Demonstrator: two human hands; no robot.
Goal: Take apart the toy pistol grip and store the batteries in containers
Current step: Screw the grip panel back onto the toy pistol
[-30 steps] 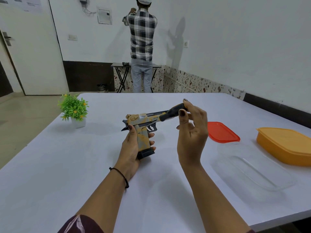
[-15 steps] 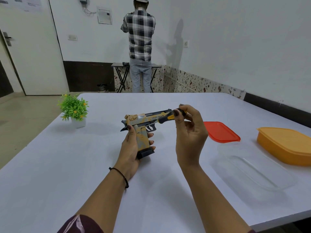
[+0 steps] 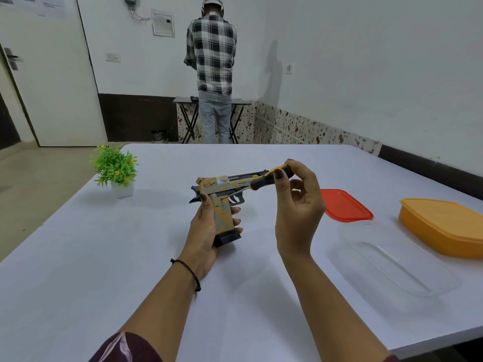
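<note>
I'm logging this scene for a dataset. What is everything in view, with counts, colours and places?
toy pistol: 1, tan and grey, held above table centre
screwdriver: 1, black and yellow handle, tip at pistol
red lid: 1, table right
clear container: 1, near right
orange container: 1, lidded, far right
potted plant: 1, green, table left
table: 1, white
folding table: 1, dark, back wall
person in checked shirt: 1, back turned
left hand: on pistol grip
right hand: holds screwdriver

The toy pistol (image 3: 222,194) sits mid-frame, tan and grey camo with a black base on the grip, held upright, barrel pointing right. Over on the right of the frame there's a clear container (image 3: 392,259) lying open on the table, a red lid (image 3: 345,205) just behind it, and a closed orange container (image 3: 444,226) near the right edge.
</note>
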